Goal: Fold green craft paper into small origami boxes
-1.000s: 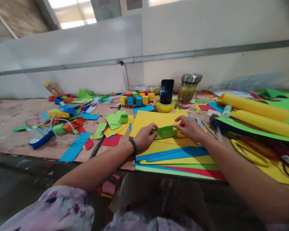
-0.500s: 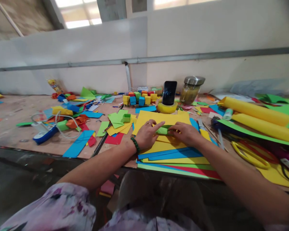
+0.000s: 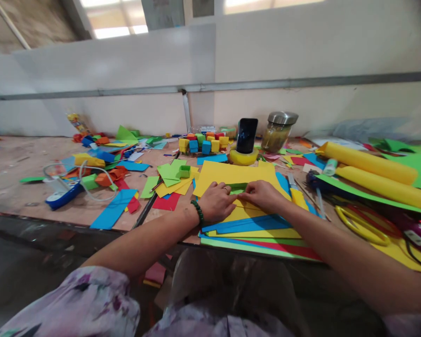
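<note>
A small piece of folded green paper (image 3: pixel 237 188) lies between my hands, its back edge standing up. My left hand (image 3: pixel 217 201), with a ring and a green bead bracelet, has its fingers closed at the paper's left end. From the other side my right hand (image 3: pixel 261 195) pinches the right end between thumb and fingers. Underneath is a stack of yellow paper sheets (image 3: pixel 210 174) with blue, red and green sheets lower down. My fingers hide parts of the green paper.
Behind the stack, a phone (image 3: pixel 247 135) leans in a yellow tape roll (image 3: pixel 243 157) beside a lidded jar (image 3: pixel 279 132). Small paper boxes (image 3: pixel 206 147) stand further left. Right of me lie a cutter (image 3: pixel 298 199), yellow-handled scissors (image 3: pixel 363 227) and yellow paper rolls (image 3: pixel 372 161).
My left index finger, stretched out over the green paper before, is now drawn in at its left end. The right hand has shifted slightly left along the paper.
</note>
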A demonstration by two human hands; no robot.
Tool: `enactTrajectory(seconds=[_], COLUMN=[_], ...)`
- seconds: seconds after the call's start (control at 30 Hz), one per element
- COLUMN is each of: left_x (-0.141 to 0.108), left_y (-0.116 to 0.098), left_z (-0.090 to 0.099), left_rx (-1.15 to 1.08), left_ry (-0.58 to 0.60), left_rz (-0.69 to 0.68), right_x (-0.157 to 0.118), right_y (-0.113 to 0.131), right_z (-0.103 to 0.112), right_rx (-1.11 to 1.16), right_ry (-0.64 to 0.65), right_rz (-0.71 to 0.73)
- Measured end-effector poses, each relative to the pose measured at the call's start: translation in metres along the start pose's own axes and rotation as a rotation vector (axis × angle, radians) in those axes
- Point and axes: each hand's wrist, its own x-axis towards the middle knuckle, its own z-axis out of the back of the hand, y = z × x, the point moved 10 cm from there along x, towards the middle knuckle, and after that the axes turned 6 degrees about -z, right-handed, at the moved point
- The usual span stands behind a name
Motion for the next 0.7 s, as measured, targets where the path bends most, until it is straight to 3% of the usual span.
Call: enactTrajectory(seconds=[0.13,0.3,0.43,0.7], left_x=[0.001,0.001,-0.002,-0.006], left_y=[0.006,0.007,0.009,0.016], left_z=[-0.001,0.002,0.003,-0.003], left_rx=[-0.046,-0.069,-0.088,-0.170], left_ry=[0.008,-0.005,-0.011,0.014], left_rz=[0.033,0.016,0.028,0.064], right_x=[0.010,0.019,0.024,0.017], right_y=[-0.005,-0.007,-0.010,-0.052], right_z=[-0.020,-0.024,-0.023,-0.003], right_rx=[0.111,0.077,-0.001,-0.093], right_ry=[0.254,0.387,0.428,0.430], right_rz=[-0.084,-0.164,-0.201,-0.272])
